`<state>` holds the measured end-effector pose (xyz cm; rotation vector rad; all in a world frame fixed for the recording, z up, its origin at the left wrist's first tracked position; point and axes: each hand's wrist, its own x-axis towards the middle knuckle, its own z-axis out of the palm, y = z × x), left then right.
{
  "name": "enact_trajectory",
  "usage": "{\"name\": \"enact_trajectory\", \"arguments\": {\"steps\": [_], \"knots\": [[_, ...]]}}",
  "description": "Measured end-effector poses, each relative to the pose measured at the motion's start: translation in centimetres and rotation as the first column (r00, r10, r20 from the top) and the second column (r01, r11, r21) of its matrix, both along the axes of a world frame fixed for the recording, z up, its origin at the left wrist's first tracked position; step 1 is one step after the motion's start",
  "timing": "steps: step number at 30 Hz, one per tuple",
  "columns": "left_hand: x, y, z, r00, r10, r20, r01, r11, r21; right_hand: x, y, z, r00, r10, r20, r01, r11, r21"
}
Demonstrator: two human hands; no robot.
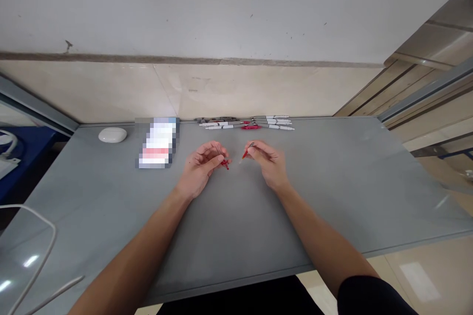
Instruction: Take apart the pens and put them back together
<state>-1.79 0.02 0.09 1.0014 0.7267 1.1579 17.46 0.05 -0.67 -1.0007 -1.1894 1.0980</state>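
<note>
Head-worn camera, looking forward and down, table [332, 197] near

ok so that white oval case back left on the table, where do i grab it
Grip the white oval case from above across its short width, thumb on the near side, fingers on the far. It lies flat on the table, nothing touching it, and its low rounded shape offers no edge. The left hand is nearer but holds a small red piece.

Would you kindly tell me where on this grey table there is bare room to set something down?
The right side of the table, beyond the right hand, is bare, as is the near strip between the forearms. The back edge is crowded: pens, blurred box, white case.
</note>
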Motion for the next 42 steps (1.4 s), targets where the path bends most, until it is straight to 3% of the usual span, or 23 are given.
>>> {"name": "enact_trajectory", "arguments": {"steps": [6,12,18,23,28,32,38,42], "knots": [[-0.02,-0.04,-0.14,0.996,0.078,-0.037,-0.077,0.997,0.027,-0.17,-0.14,0.09,0.999,-0.012,0.045,0.01,0.999,0.051],[-0.11,-0.09,-0.57,0.966,0.163,-0.2,-0.126,0.975,0.185,-0.45,-0.22,0.0,0.999,0.0,0.047,-0.003,0.998,0.064],[0.01,-0.34,-0.59,0.931,0.176,-0.321,-0.088,0.959,0.269,-0.44,-0.17,-0.02,0.998,-0.025,0.06,0.023,0.999,0.043],[0.28,-0.33,-0.42,0.956,0.177,-0.236,-0.129,0.97,0.206,-0.38,-0.17,-0.03,0.998,-0.014,0.054,0.012,0.999,0.051],[0.34,-0.18,-0.22,0.994,0.108,-0.004,-0.108,0.994,-0.007,-0.46,-0.18,-0.01,0.999,-0.012,0.033,0.011,0.999,0.031],[0.08,0.15,-0.17,0.992,0.106,0.072,-0.098,0.99,-0.101,-0.48,-0.15,-0.08,1.0,-0.013,0.025,0.013,1.0,0.007],[-0.03,0.26,-0.3,0.99,0.117,0.073,-0.109,0.988,-0.105,-0.4,-0.12,-0.14,1.0,-0.013,-0.021,0.012,1.0,-0.02],[0.26,-0.06,-0.23,0.988,0.152,-0.016,-0.152,0.988,-0.012,-0.36,-0.05,0.0,0.996,0.009,-0.087,-0.017,0.996,-0.093]]}}
